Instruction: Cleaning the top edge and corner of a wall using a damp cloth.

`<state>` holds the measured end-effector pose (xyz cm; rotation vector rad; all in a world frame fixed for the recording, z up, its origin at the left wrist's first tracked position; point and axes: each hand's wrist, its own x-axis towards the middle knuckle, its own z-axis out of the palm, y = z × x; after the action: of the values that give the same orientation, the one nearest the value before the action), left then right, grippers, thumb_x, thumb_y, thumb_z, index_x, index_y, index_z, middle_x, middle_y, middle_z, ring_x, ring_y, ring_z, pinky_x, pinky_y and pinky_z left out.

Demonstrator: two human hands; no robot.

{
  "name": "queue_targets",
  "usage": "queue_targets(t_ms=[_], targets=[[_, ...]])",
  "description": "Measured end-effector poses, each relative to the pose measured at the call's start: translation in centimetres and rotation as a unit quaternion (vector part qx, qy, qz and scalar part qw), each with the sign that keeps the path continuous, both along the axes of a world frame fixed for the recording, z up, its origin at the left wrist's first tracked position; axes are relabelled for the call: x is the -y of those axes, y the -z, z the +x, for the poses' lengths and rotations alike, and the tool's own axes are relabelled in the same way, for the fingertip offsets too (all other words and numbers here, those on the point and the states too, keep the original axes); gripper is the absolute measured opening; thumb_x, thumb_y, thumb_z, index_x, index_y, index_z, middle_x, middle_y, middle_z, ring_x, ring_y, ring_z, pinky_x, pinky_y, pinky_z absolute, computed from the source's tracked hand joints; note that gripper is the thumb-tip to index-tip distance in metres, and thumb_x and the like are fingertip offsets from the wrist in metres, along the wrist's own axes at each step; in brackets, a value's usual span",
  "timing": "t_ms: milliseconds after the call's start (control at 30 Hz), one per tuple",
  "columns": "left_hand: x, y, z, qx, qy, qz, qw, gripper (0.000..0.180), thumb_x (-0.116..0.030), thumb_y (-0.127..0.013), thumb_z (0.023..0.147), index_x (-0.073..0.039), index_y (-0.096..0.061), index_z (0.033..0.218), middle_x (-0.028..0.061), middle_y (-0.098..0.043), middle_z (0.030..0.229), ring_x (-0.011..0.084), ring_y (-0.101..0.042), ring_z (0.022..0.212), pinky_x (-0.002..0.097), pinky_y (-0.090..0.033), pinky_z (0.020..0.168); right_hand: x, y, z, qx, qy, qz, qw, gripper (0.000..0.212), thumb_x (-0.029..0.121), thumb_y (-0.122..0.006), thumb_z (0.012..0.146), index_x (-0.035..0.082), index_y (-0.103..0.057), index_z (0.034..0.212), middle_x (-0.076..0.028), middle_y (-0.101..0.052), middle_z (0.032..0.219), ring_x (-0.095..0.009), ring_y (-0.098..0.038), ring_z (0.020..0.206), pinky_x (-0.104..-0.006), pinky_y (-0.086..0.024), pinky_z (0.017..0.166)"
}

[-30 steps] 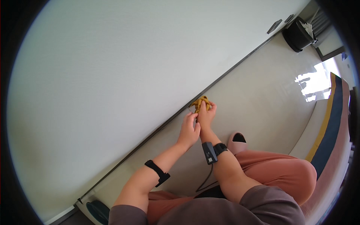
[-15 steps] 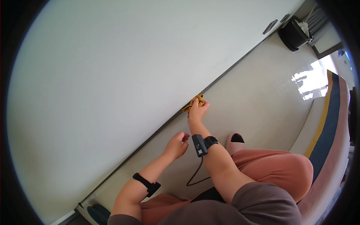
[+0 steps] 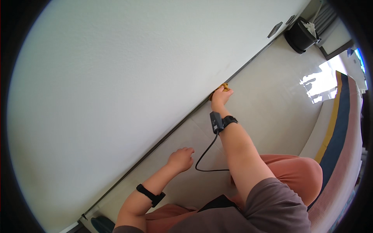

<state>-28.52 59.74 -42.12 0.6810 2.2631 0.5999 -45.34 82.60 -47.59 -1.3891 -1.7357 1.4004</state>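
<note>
My right hand (image 3: 221,96) is closed on a mustard-yellow cloth (image 3: 225,86), pressing it to the dark skirting strip (image 3: 182,121) at the foot of the white wall. Most of the cloth is hidden under the hand. Lower and to the left, my left hand (image 3: 181,160) hangs in the air above the floor, holding nothing, its fingers loosely bent and partly apart. A small dark box (image 3: 216,122) is strapped to my right wrist, with a black cable running back from it. Around my left forearm goes a black band (image 3: 150,194).
The white wall (image 3: 116,77) fills the left side. Pale glossy tile floor (image 3: 268,101) lies to its right. At the far right stands a black bin (image 3: 300,37) with a bag, below wall sockets (image 3: 275,30). A sofa with a striped cover (image 3: 338,120) borders the right.
My right hand has slid the cloth along the skirting, farther away and to the right, with the arm reaching out more. My left hand has sunk slightly lower and its fingers have straightened somewhat.
</note>
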Motion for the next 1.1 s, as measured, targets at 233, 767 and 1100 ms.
queue_targets(t_ms=[233, 767, 1100], targets=[[1.2, -1.0, 0.5, -0.015, 0.008, -0.024, 1.000, 0.030, -0.015, -0.050, 0.078, -0.008, -0.053, 0.107, 0.0121, -0.056, 0.104, 0.0304, -0.053, 0.096, 0.0423, -0.045, 0.080, -2.1, 2.7, -1.3, -0.050, 0.008, 0.023, 0.998, 0.033, 0.020, -0.050, 0.086, -0.002, -0.036, 0.107, -0.024, -0.052, 0.099, -0.038, -0.054, 0.088, -0.0425, -0.043, 0.076], [6.6, -2.8, -0.2, -0.030, 0.104, -0.016, 0.994, 0.030, -0.014, -0.051, 0.076, -0.006, -0.055, 0.104, 0.0148, -0.056, 0.099, 0.0330, -0.052, 0.097, 0.0420, -0.045, 0.081, 8.0, 2.8, 2.6, -0.048, 0.042, -0.104, 0.993, 0.034, 0.018, -0.051, 0.086, -0.003, -0.036, 0.108, -0.023, -0.047, 0.107, -0.036, -0.052, 0.096, -0.0404, -0.043, 0.079], [16.0, -6.5, -0.2, 0.057, 0.081, -0.063, 0.993, 0.031, -0.012, -0.050, 0.077, -0.006, -0.054, 0.107, 0.0154, -0.055, 0.107, 0.0318, -0.052, 0.099, 0.0386, -0.044, 0.084, -1.0, 2.2, -2.1, 0.019, 0.060, -0.041, 0.997, 0.032, 0.018, -0.051, 0.084, -0.002, -0.040, 0.107, -0.024, -0.048, 0.107, -0.040, -0.049, 0.099, -0.0460, -0.040, 0.083]])
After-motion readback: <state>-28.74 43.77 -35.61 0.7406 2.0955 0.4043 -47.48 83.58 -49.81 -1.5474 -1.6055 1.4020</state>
